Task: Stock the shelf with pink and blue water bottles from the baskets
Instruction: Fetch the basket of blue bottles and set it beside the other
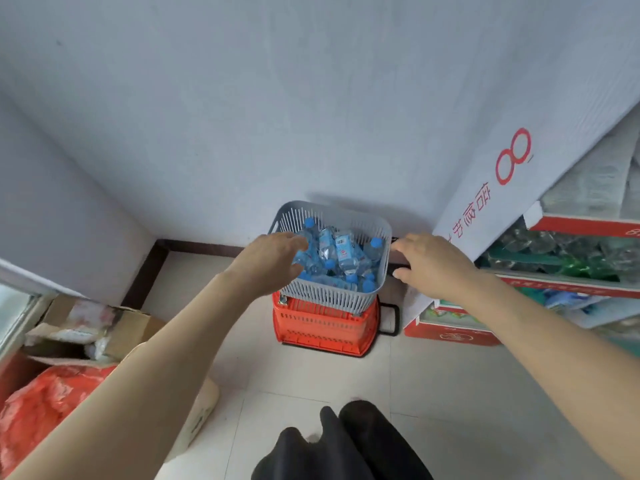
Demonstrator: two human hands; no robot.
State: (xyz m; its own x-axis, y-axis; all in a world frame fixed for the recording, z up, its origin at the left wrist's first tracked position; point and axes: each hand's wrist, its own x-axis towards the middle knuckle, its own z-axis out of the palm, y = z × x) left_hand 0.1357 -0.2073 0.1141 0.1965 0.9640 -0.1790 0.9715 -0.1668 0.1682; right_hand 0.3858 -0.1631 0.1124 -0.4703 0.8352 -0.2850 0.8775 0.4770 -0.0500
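Observation:
A grey slotted basket (330, 299) full of several blue-capped water bottles (343, 252) sits on top of a red basket (322, 329) on the floor by the wall. My left hand (268, 263) reaches over the grey basket's left rim with fingers spread, close to the bottles, holding nothing. My right hand (427, 263) hovers just beside the basket's right rim, fingers relaxed and empty. No pink bottles show in this view.
Stacked red-and-white cartons (568, 282) of bottles and a leaning white board (498, 181) stand at right. An open cardboard box (93, 327) and a red bag (45, 407) lie at left. The floor is light tile (311, 382).

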